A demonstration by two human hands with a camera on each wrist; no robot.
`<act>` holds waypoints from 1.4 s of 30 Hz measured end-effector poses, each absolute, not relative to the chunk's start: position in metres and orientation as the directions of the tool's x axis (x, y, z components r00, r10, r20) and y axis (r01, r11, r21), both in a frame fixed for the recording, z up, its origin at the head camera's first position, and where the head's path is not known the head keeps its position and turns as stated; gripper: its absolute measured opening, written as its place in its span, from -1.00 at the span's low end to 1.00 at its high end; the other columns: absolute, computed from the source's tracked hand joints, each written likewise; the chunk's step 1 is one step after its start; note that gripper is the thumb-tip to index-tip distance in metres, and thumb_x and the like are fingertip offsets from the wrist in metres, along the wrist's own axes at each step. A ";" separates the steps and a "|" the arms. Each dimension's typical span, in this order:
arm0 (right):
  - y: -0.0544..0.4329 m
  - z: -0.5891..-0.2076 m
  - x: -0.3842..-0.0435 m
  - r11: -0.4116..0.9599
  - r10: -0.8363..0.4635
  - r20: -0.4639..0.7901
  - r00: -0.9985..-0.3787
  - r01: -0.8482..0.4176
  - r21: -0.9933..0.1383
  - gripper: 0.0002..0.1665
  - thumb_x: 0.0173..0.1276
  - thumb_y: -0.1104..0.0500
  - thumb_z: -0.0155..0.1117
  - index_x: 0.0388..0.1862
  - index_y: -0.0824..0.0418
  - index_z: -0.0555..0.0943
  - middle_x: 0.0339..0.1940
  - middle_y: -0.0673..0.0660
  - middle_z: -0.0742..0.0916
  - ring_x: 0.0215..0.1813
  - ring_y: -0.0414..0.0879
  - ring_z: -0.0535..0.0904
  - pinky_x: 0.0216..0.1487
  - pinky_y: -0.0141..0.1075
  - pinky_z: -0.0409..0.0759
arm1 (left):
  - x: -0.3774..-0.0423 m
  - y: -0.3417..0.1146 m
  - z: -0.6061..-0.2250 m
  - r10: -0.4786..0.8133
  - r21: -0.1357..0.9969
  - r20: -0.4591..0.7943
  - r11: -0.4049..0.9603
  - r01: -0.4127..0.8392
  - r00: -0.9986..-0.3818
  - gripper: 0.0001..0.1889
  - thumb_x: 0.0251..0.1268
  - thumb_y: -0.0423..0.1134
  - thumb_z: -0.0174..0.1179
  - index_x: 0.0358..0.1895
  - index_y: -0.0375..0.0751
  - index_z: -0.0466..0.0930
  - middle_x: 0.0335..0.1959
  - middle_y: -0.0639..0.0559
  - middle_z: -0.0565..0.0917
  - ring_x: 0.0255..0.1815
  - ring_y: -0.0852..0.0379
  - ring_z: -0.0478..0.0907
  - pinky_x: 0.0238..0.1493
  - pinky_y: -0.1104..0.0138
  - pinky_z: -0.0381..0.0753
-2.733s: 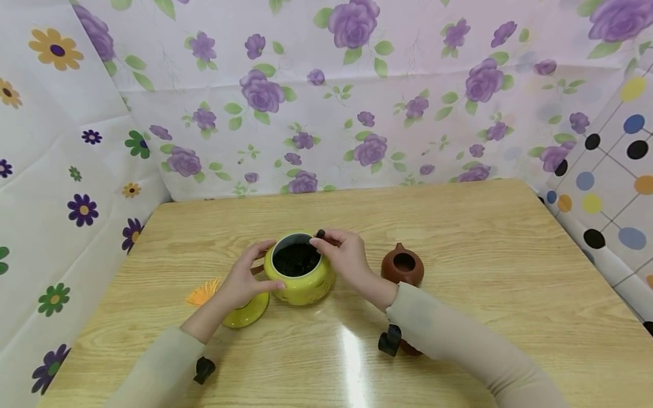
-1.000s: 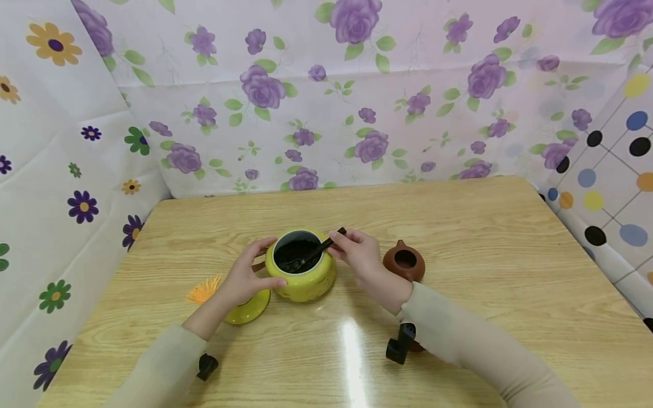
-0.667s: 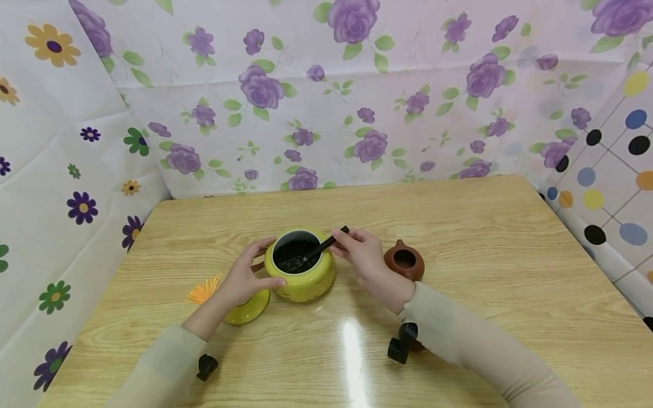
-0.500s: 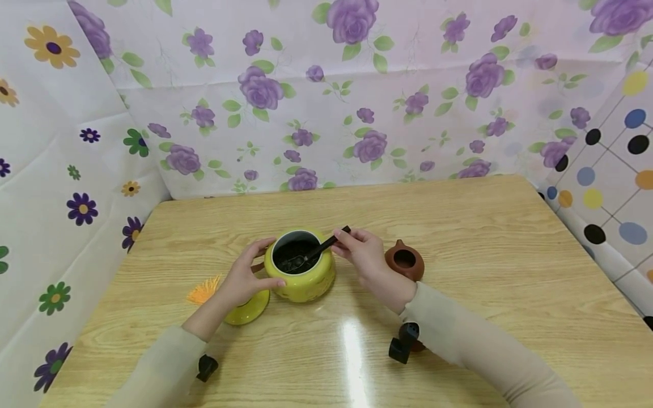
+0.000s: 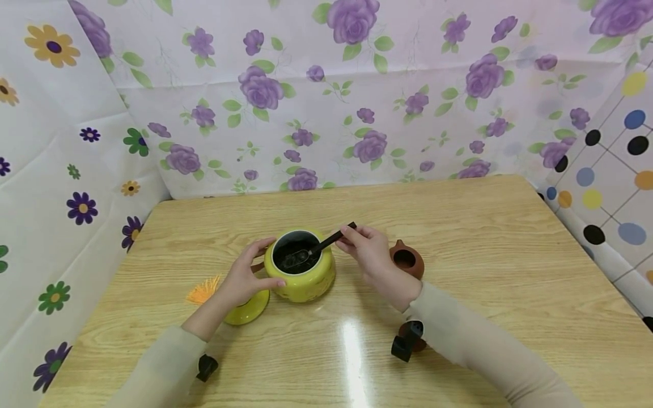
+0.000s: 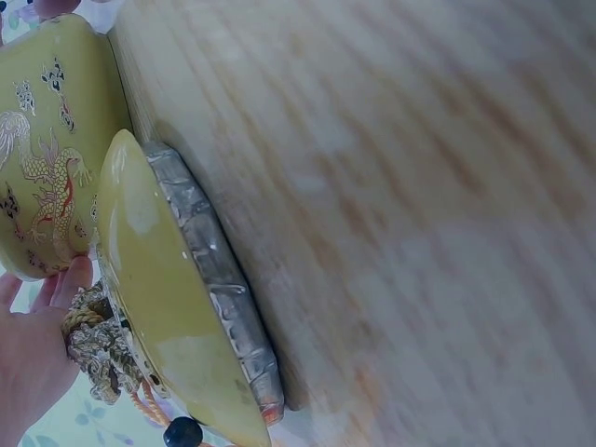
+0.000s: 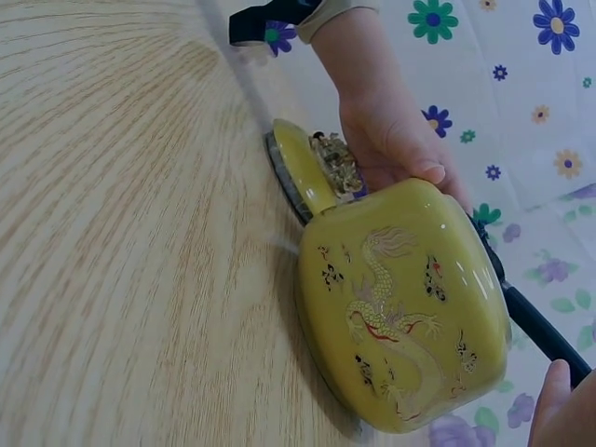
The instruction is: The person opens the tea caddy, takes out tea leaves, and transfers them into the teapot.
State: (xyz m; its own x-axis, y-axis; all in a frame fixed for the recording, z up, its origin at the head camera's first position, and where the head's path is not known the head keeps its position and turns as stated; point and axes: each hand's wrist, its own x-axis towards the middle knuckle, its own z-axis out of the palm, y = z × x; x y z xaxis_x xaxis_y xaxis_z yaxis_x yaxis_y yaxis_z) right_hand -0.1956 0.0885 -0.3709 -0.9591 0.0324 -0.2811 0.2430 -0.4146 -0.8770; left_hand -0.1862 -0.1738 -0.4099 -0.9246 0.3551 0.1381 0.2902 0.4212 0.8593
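The black-handled scoop [image 5: 325, 244] is slanting into the open mouth of the yellow jar [image 5: 306, 287], its head lying among the dark contents [image 5: 292, 250]; whether the shaft is touching the rim I can't tell. I'm judging the scoop light and stiff, best pinched near the top of its handle — just where the right hand [image 5: 371, 252] is gripping it between thumb and fingers. The jar is looking glazed, so I'm expecting it to be slippery, fairly heavy and breakable; I'd be steadying it around its belly, and the left hand [image 5: 248, 275] is cupping its left side, thumb nearer, fingers behind. A yellow lid [image 5: 248, 311] and orange tassel [image 5: 203, 290] are lying partly under that arm, while a brown pot [image 5: 416, 264] is standing beyond the right hand — partly hidden — on the wooden table [image 5: 459, 226].
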 end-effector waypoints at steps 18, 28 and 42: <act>0.095 -0.372 -0.196 -0.436 0.030 -0.276 -0.961 0.236 -0.868 -0.81 0.38 0.32 0.17 -0.46 0.29 0.46 -0.23 0.12 0.59 -0.28 -0.20 0.68 -0.03 -0.39 0.66 | -0.185 -0.173 -0.409 0.347 0.858 0.128 0.431 0.279 -0.929 -0.11 -0.06 -0.30 0.48 0.40 -0.21 0.21 0.31 -0.18 0.33 0.28 -0.19 0.29 0.25 -0.11 0.42; 0.100 -0.366 -0.197 -0.440 0.044 -0.292 -0.955 0.244 -0.864 -0.86 0.39 0.29 0.17 -0.39 0.30 0.47 -0.20 0.13 0.58 -0.25 -0.21 0.67 0.01 -0.40 0.64 | -0.184 -0.173 -0.408 0.354 0.857 0.136 0.427 0.289 -0.925 -0.12 -0.04 -0.30 0.47 0.40 -0.20 0.21 0.31 -0.19 0.33 0.29 -0.19 0.29 0.25 -0.11 0.42; 0.114 -0.353 -0.197 -0.474 0.074 -0.269 -0.960 0.204 -0.857 -0.83 0.38 0.29 0.18 -0.42 0.28 0.44 -0.28 0.08 0.61 -0.31 -0.21 0.66 0.05 -0.34 0.63 | -0.185 -0.174 -0.408 0.356 0.855 0.130 0.433 0.287 -0.925 -0.09 -0.07 -0.26 0.50 0.40 -0.18 0.20 0.33 -0.22 0.31 0.30 -0.17 0.29 0.24 -0.11 0.42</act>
